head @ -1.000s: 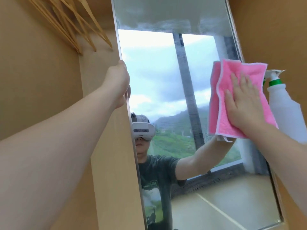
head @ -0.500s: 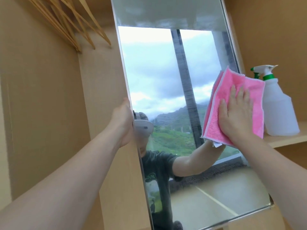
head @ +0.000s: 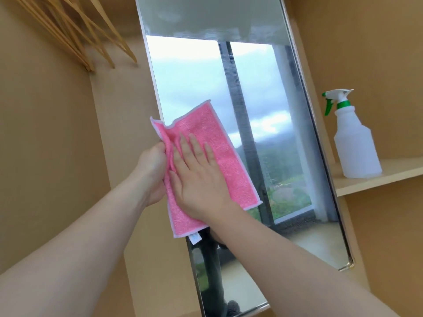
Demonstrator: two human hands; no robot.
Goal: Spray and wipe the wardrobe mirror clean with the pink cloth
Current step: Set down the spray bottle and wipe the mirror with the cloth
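Note:
The tall wardrobe mirror [head: 263, 106] fills the middle of the head view and reflects a window with sky and hills. My right hand [head: 196, 177] lies flat on the pink cloth [head: 229, 161], pressing it against the glass at the mirror's left edge. The cloth overlaps that edge. My left hand [head: 152, 170] grips the mirror's left edge just beside the cloth, its fingers hidden behind the cloth and the panel. A white spray bottle [head: 353, 143] with a green trigger stands upright on a shelf to the right of the mirror.
Wooden wardrobe panels surround the mirror. A wooden shelf [head: 393, 175] juts out at the right under the bottle. Several wooden hangers [head: 75, 35] hang at the top left. The mirror's lower right corner [head: 349, 265] sticks out near the shelf.
My right hand has slid the pink cloth from the mirror's right side across to its left edge. My left hand has moved down along the mirror's edge. The camera view has shifted.

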